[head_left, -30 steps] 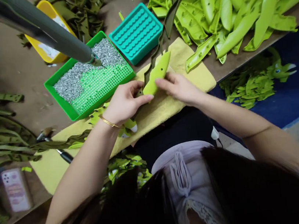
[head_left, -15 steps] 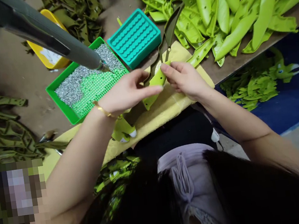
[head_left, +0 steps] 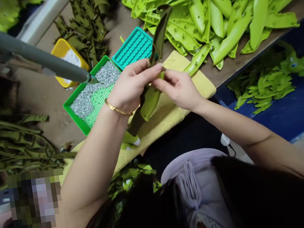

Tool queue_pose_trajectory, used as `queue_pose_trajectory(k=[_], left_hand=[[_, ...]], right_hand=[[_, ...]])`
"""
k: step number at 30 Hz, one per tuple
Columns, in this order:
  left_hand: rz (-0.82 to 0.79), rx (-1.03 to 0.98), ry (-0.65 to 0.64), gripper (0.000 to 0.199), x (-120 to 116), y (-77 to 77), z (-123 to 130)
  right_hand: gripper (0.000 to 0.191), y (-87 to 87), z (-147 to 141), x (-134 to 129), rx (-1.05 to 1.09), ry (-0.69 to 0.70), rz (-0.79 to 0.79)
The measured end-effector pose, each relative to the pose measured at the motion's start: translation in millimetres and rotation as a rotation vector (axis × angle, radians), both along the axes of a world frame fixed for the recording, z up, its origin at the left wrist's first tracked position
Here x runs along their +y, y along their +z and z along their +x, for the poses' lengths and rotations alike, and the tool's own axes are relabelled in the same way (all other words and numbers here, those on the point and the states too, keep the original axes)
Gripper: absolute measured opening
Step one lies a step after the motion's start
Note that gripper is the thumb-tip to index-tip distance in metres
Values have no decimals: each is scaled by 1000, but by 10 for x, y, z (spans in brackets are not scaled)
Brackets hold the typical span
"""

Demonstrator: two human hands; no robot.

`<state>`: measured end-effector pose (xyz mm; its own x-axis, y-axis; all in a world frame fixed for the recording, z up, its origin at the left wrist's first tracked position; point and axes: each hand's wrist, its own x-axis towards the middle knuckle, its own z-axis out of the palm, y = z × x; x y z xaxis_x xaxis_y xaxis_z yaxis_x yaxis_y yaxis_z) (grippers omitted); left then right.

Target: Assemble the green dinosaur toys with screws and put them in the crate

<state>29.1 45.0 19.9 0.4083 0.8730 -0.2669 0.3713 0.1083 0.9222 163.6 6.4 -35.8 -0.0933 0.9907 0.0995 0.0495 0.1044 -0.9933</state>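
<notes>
Over yellow cloth (head_left: pixel 203 83), mid-scene, dk strip (head_left: pixel 160 34) was clasped by L hand (head_left: pixel 130 85) & lime shell (head_left: pixel 150 102) pinched nr far end by R hand (head_left: pixel 180 90), hands together; lining-up prob. being done, steady alignment called for next

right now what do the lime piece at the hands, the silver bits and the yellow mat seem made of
Lime piece: probably plastic, smooth with a soft sheen. Silver bits: likely metal, bright and glinting. Yellow mat: perhaps fabric, matte with a soft-looking edge.
</notes>
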Motion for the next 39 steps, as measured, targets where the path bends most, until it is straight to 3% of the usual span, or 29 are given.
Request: queue_pose_trajectory(k=[4,9,13,17,20,24,27,31,33,36,38,39], left_hand=[[-69,-35,62,29,13,39,-69],[-24,-84,73,43,-51,14,-7],[54,55,67,47,-68,-8,21],[77,238,-48,45,-112,-35,-228],[-3,402,-167,44,-218,-68,-493],[60,394,-108,42,-377,-133,-625],[108,347,-83,44,-462,-182,-580],[157,345,6,45,-516,-255,-542],[133,386,18,45,-522,-286,-569],[135,437,-48,39,-571,-305,-644],[233,466,-35,42,-668,-307,-681],[299,501,-3,48,-736,-312,-687]], right_hand=[[44,103,-6,10,-1,18,-99],[51,41,-3,2,140,15,-83],[52,-5,-42,0,146,-66,-51],[53,-37,-6,72,178,-68,-128],[52,-124,5,33,246,14,-284],[49,-260,-175,-238,115,252,-440],[43,-324,-376,-429,35,158,-376],[37,-372,-492,-538,80,17,-273],[38,-334,-431,-526,-8,59,-286],[44,-95,-275,-349,-303,368,-250],[38,158,-250,-96,-385,367,-85],[37,285,-287,63,-350,250,53]])
